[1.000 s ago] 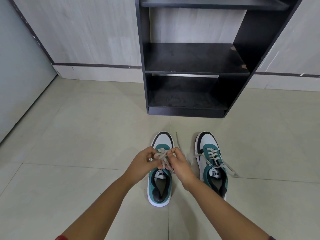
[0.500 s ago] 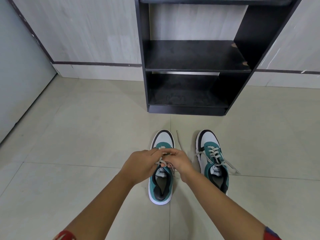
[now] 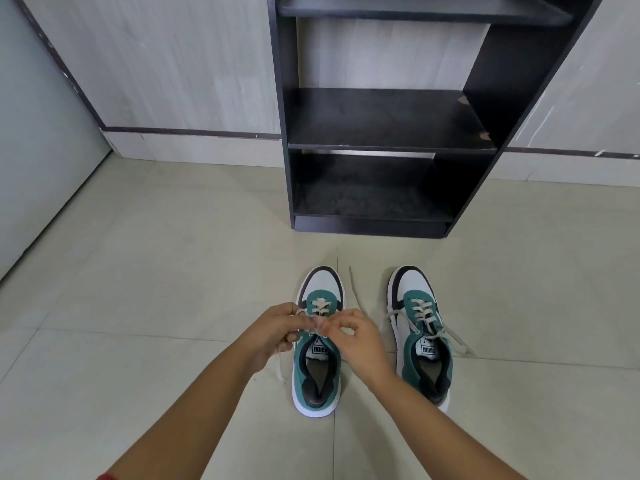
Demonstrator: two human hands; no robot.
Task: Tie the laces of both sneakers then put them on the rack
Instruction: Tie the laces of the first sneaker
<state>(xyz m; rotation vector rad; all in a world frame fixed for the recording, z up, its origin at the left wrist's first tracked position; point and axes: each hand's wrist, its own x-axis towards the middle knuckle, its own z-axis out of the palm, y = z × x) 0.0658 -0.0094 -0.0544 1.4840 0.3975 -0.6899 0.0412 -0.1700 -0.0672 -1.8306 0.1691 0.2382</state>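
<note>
Two teal, white and black sneakers stand side by side on the tiled floor, toes toward the rack. Over the tongue of the left sneaker (image 3: 319, 379), my left hand (image 3: 273, 336) and my right hand (image 3: 356, 341) each pinch a beige lace (image 3: 278, 367); one lace end hangs down left of the shoe, another trails on the floor toward the rack. The right sneaker (image 3: 420, 344) lies untouched with its laces loose and spread to both sides. The black shoe rack (image 3: 384, 147) stands straight ahead with bare shelves.
A pale wood-look wall with a dark trim strip (image 3: 194, 133) runs behind the rack. A grey door or panel (image 3: 38, 161) closes off the left side. Beige floor tiles (image 3: 156, 271) spread around the shoes.
My hands have drawn slightly apart and lower over the left sneaker's tongue, pulling the lace between them. A lace end now hangs down at the shoe's left side.
</note>
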